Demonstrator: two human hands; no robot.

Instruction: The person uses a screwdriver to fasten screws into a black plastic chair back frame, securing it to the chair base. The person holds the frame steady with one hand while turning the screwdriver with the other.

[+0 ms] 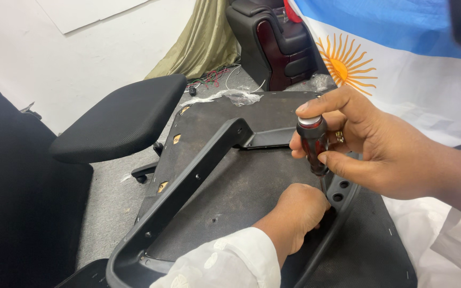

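**Screwdriver Upright on the Upturned Chair Seat**

Nearest to me, the left hand (294,213), coming out of a white embroidered sleeve (225,264), was curled down against the black plastic armrest frame (188,184). It rested at the spot where the screwdriver's shaft met the frame. Its fingers were tucked under, and I could not tell whether they pinched anything.

Just above it, the right hand (369,146) gripped the dark red, silver-capped handle of a screwdriver (312,144). The thumb and fingers were wrapped around the handle, and the tool stood nearly upright. Its tip was hidden behind the left hand, close to a row of holes in the frame's curved right side.

The frame lay on the underside of a flat black seat base (241,186), which was turned bottom-up. To the left stood a black mesh-cushioned office chair seat (121,120) over grey carpet. On the right hung a blue-and-white cloth with a golden sun (348,64). Beyond the base lay crumpled clear plastic wrap (230,97). Farther back were a dark maroon and black padded chair (276,42) and an olive drape (198,42).
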